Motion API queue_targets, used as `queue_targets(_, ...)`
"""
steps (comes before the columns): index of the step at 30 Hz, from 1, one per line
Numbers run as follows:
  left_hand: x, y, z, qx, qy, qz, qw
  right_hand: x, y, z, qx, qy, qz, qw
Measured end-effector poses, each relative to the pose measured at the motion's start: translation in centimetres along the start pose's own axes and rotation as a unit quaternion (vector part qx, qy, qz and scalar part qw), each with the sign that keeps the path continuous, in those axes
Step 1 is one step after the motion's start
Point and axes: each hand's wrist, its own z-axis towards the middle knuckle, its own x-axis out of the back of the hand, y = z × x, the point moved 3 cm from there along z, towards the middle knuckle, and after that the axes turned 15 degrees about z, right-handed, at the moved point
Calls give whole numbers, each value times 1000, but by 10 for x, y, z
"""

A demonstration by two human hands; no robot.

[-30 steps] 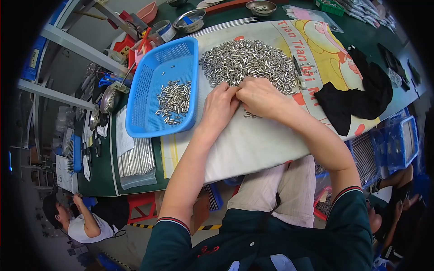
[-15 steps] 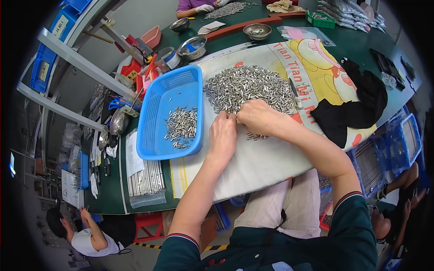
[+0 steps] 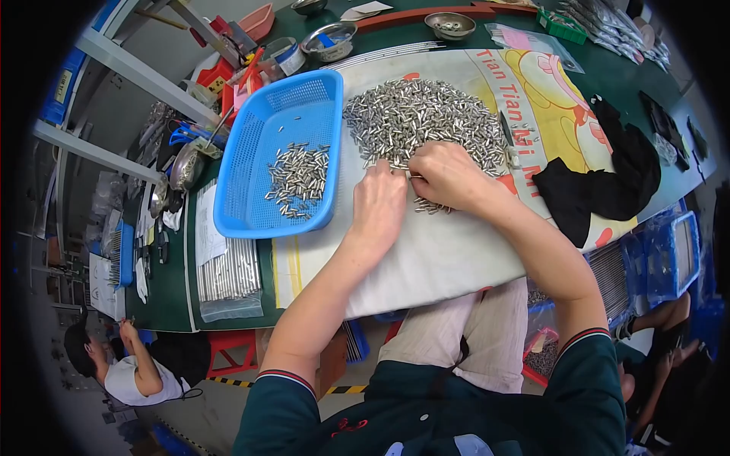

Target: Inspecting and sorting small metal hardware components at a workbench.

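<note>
A big heap of small silver metal pins [image 3: 418, 118] lies on a white cloth [image 3: 426, 258] spread over the green table. My left hand [image 3: 378, 204] and my right hand [image 3: 446, 176] rest side by side at the near edge of the heap, fingers curled into the pins. Each hand pinches a few pins; how many is hidden by the fingers. To the left stands a blue plastic basket [image 3: 251, 152] with a smaller pile of the same pins [image 3: 299, 180] in it.
A black cloth [image 3: 601, 190] lies at the right. Metal bowls [image 3: 450, 25] and red and blue containers stand at the back. A bagged bundle of metal rods [image 3: 230, 275] lies below the basket. Another person [image 3: 129, 368] sits at the lower left.
The view has shifted, so the table sits lower and nearer in the picture. Both hands stay at the heap's near edge, fingers working the pins.
</note>
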Motion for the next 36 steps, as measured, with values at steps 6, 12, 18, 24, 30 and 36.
queue_targets(6,-9,-20,2,48,100,-139,984,5,-9,5,-41,99,80,991)
queue_targets(12,0,-22,2,232,113,-577,775,17,-12,6,8,264,207,942)
queue_targets(18,5,-15,-2,228,147,-656,704,12,-18,4,41,304,236,922)
queue_targets(24,4,-14,-2,233,165,-630,722,11,-20,4,40,307,242,919)
queue_targets(30,3,-15,-3,227,186,-611,736,10,-19,3,52,311,257,913)
queue_targets(36,3,-14,-3,239,174,-635,714,11,-20,3,58,311,257,913)
